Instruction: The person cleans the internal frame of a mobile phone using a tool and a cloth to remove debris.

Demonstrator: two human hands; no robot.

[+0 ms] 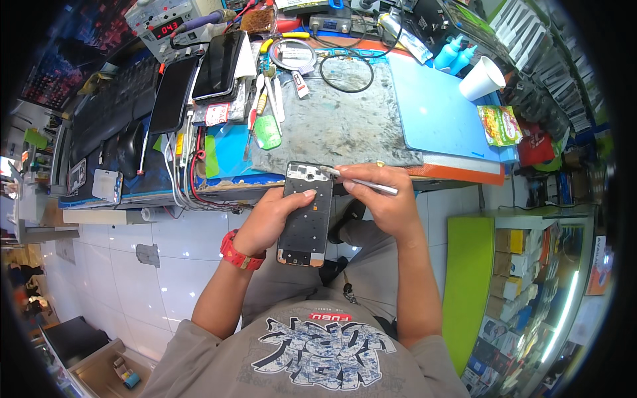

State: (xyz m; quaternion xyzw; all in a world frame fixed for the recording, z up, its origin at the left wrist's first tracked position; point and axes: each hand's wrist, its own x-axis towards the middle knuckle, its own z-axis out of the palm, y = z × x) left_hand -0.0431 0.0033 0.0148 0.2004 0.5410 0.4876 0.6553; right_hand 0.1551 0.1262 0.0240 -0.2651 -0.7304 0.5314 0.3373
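A dark phone frame (304, 229), bare inside with a silvery section at its top end, is held upright before me at the bench's front edge. My left hand (265, 217) grips it from the left side, thumb lying across its inner face. In the fingers of my right hand (388, 199) is a slim, white-handled pen-like tool (377, 186). Its tip meets or hovers just over the frame's upper right corner; I cannot tell whether they touch. The exact kind of tool is unclear.
Behind the frame lies a stained grey work mat (358, 119), with a light blue mat (434, 113) to its right bearing a white paper cup (482, 78). Two dark phones (174, 94), hand tools (260, 99) and hanging cables (189, 179) crowd the left. A power supply (162, 30) stands behind.
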